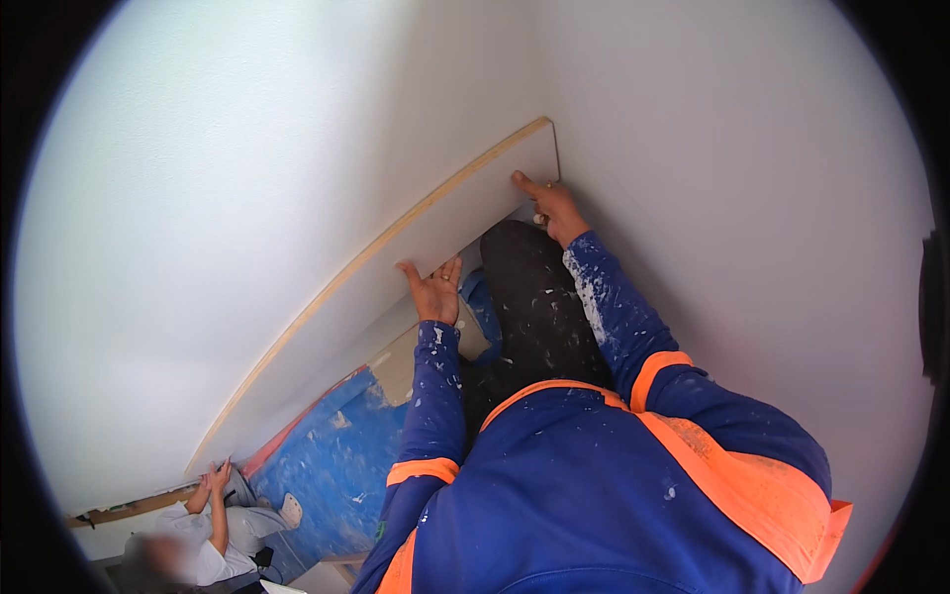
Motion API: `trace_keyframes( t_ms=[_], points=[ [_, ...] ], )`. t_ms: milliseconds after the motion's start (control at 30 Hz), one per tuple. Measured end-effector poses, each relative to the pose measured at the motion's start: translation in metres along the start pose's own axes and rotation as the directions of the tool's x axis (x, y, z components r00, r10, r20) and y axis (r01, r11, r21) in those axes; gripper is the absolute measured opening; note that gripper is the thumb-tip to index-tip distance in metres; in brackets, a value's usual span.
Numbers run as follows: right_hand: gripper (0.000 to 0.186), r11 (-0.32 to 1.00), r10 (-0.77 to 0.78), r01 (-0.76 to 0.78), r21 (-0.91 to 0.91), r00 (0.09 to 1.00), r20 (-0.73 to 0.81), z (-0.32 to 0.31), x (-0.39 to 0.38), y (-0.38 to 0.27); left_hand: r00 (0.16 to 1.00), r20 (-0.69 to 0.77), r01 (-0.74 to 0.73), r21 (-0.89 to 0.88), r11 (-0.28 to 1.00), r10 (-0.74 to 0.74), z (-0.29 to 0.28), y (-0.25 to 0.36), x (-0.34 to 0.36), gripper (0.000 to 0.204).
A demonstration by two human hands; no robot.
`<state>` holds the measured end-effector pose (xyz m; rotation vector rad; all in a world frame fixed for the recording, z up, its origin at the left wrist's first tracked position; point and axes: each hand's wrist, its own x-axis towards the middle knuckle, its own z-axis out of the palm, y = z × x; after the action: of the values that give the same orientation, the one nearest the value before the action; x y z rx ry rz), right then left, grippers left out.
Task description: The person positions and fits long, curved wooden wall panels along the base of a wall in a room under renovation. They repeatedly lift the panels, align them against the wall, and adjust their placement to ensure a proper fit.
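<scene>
A long white board (475, 206) with a bare wood-coloured upper edge lies along the wall, its right end close to the corner. My left hand (435, 294) is at its lower edge, palm toward me, thumb against the face and fingers stretched at the underside. Near the right end, my right hand (556, 210) grips the board, thumb on its face and the other fingers curled below. Something small and pale shows by those fingers, too small to name. Both my blue sleeves carry white splatters. At the board's far left end, another person's hands (216, 477) touch it.
The other person (213, 540) crouches at lower left. Blue sheeting (327, 475) with pale smears covers part of the floor. My bent knee (524, 267) in dark trousers is just under the board. A plain wall (752, 198) rises on my right.
</scene>
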<state>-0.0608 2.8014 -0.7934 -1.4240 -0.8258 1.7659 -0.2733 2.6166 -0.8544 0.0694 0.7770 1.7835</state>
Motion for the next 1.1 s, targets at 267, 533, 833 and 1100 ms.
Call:
trace_keyframes(
  t_ms=[267,533,833,1100],
  points=[
    [0.062,0.998,-0.060,0.060,0.014,0.998,0.012,-0.011,0.008,-0.002,0.999,-0.023,0.036,-0.021,0.999,-0.037,0.011,-0.011,0.009,0.108],
    [0.067,0.994,-0.093,0.100,-0.044,0.986,0.142,-0.001,0.040,0.035,0.998,-0.015,-0.068,0.043,0.997,0.069,-0.018,-0.006,0.007,0.110],
    [0.077,0.993,-0.106,0.094,0.070,0.977,0.185,-0.028,0.057,0.065,0.983,-0.176,-0.025,0.146,0.989,0.050,-0.020,-0.045,0.018,0.125],
    [0.082,0.991,-0.121,0.107,0.084,0.976,0.181,-0.029,0.041,0.046,0.968,-0.237,-0.041,0.193,0.980,0.087,-0.012,-0.028,0.011,0.125]
  ],
)
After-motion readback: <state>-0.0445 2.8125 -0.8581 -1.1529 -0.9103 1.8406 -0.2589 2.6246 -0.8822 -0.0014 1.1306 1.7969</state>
